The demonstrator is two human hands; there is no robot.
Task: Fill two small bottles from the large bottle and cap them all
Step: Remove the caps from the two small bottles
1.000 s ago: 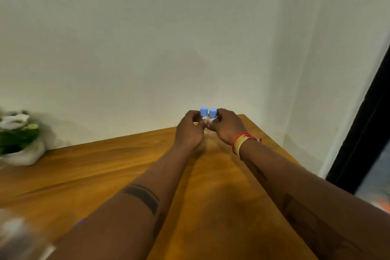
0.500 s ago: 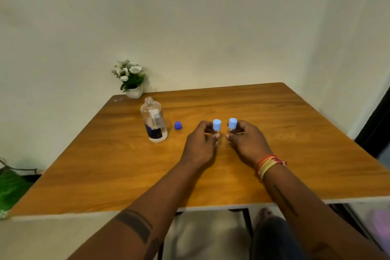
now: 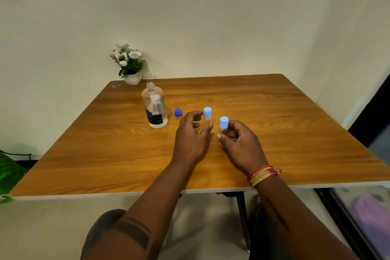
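The left hand (image 3: 191,133) curls its fingers round the left small bottle (image 3: 207,119), a narrow grip with the thumb near the glass; whether it truly clasps or only brushes it is hard to tell. The right hand (image 3: 238,141) holds the right small bottle (image 3: 223,131) in a closed grip, thumb across the glass. Both bottles stand upright near the desk's (image 3: 274,122) centre, each under a light blue cap (image 3: 207,112), close together but apart. At ten o'clock from the left hand lies the dark blue cap (image 3: 178,112), and just beyond it the large bottle (image 3: 155,110) stands uncapped. A flower pot (image 3: 132,78) sits at the desk's far eleven o'clock corner.
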